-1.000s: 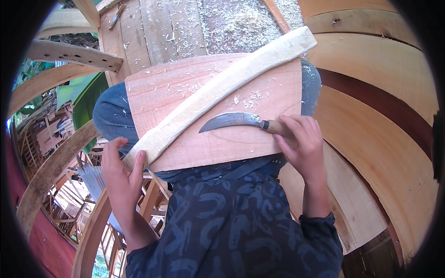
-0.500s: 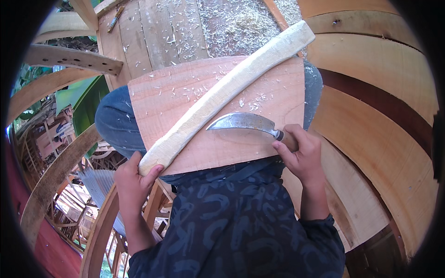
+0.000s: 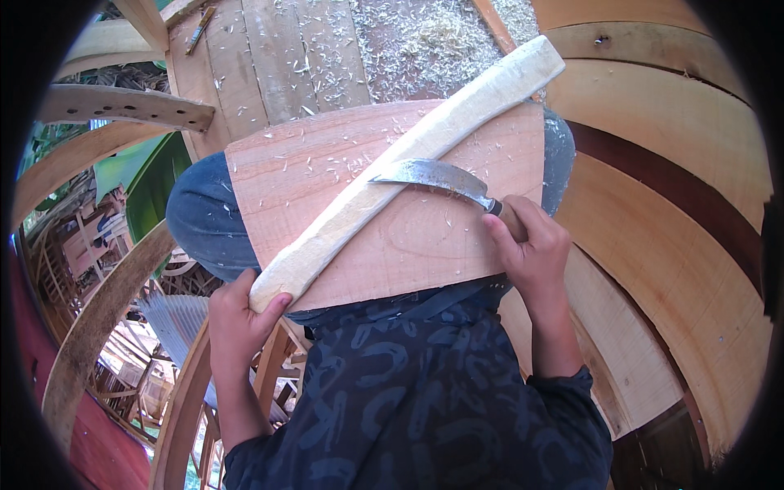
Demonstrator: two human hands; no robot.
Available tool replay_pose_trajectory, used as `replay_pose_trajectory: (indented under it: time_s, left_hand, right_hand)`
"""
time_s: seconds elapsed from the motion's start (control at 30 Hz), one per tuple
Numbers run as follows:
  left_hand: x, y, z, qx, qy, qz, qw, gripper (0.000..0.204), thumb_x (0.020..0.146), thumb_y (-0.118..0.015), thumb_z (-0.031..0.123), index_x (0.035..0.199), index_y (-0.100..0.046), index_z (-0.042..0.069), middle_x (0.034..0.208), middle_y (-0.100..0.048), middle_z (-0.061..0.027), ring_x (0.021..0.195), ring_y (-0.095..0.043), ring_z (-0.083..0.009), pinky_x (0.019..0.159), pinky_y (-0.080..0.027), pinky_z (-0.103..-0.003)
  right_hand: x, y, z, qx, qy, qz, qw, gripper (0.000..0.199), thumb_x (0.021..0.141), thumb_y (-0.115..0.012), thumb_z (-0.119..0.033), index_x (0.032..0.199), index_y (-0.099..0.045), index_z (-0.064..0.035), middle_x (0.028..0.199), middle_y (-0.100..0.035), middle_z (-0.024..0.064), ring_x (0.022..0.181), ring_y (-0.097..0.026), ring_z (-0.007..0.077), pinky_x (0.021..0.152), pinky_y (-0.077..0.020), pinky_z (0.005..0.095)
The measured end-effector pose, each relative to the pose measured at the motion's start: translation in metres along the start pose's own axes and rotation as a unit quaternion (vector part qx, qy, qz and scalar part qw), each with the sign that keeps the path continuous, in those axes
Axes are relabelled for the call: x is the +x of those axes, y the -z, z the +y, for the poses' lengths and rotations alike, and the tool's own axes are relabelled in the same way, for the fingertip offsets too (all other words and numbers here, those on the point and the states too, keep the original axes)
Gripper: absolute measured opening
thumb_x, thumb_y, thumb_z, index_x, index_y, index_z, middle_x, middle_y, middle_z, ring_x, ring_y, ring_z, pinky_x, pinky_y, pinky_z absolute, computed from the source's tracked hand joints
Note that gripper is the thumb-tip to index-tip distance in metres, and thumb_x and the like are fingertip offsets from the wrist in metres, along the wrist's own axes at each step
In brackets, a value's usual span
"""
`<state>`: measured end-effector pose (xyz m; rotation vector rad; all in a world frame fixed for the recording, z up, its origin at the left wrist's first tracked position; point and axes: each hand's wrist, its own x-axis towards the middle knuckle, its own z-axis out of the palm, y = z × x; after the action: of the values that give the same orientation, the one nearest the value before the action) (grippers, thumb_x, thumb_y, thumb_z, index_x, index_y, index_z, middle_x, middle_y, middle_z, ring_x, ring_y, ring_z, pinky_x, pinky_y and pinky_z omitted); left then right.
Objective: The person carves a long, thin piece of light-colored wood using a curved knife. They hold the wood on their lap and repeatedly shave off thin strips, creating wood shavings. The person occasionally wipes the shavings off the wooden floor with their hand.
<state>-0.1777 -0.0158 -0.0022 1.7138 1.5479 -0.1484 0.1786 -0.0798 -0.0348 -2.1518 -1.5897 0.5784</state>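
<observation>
A pale, slightly curved length of wood (image 3: 359,203) lies slantwise over a flat reddish board (image 3: 286,184) that rests across my lap. My left hand (image 3: 246,314) grips the near left end of the length of wood, thumb on top. In my right hand (image 3: 535,249) is the handle of a curved knife (image 3: 437,175), a sickle-like steel blade with a wooden grip. Its tip reaches left over the middle of the pale wood; whether it touches, I cannot tell. Small shavings lie scattered on the board.
Wood shavings (image 3: 441,41) cover the plank floor (image 3: 269,57) ahead. A thin pencil-like stick (image 3: 201,31) lies at the far left. Wide curved planks (image 3: 653,237) rise on my right. On the left stand curved timbers (image 3: 106,318), with gaps between them showing ground and leaves below.
The knife in my right hand has moved up and away from me, its blade passing from beside the pale wood to over it. The pale wood has shifted slightly right.
</observation>
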Motion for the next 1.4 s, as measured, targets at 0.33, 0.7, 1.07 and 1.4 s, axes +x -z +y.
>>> replay_pose_trajectory:
  time_s: [0.33,0.7,1.07,1.4]
  left_hand:
    - [0.003,0.003,-0.004,-0.012,0.001,-0.019,1.0,0.05,0.074,-0.075,0.043,0.073,-0.056,-0.003,0.06,-0.055,-0.0236,0.06,-0.059,-0.0422,0.054,-0.045,-0.041]
    - [0.008,0.005,0.002,-0.033,0.013,-0.035,0.999,0.044,0.074,-0.074,0.039,0.081,-0.064,-0.003,0.056,-0.057,-0.0187,0.054,-0.064,-0.0319,0.052,-0.046,-0.036]
    - [0.007,0.01,0.001,-0.047,0.033,-0.059,0.997,0.044,0.074,-0.074,0.039,0.081,-0.065,-0.003,0.056,-0.058,-0.0181,0.053,-0.064,-0.03,0.052,-0.046,-0.035]
    - [0.015,0.007,0.005,-0.054,0.022,-0.059,0.997,0.048,0.075,-0.072,0.042,0.084,-0.066,-0.004,0.06,-0.059,-0.0203,0.058,-0.065,-0.0327,0.055,-0.047,-0.035]
  right_hand:
    - [0.016,0.005,0.045,0.007,-0.107,0.136,0.985,0.029,0.08,-0.079,-0.027,0.09,-0.068,-0.0028,0.074,-0.065,0.0128,0.059,-0.062,0.0237,0.055,-0.0475,0.0319]
    - [-0.008,0.001,0.005,0.06,-0.014,-0.007,0.998,0.027,0.074,-0.082,-0.022,0.087,-0.067,-0.0036,0.07,-0.062,0.011,0.059,-0.061,0.025,0.053,-0.0473,0.0327]
    - [0.004,0.014,0.051,0.017,-0.093,0.083,0.992,0.028,0.08,-0.079,-0.025,0.092,-0.067,-0.002,0.067,-0.061,0.013,0.056,-0.059,0.0245,0.055,-0.0468,0.0322]
    - [-0.006,0.001,0.029,-0.004,-0.056,0.066,0.996,0.027,0.08,-0.078,-0.026,0.088,-0.066,-0.0033,0.067,-0.06,0.0109,0.055,-0.059,0.025,0.052,-0.0456,0.0324]
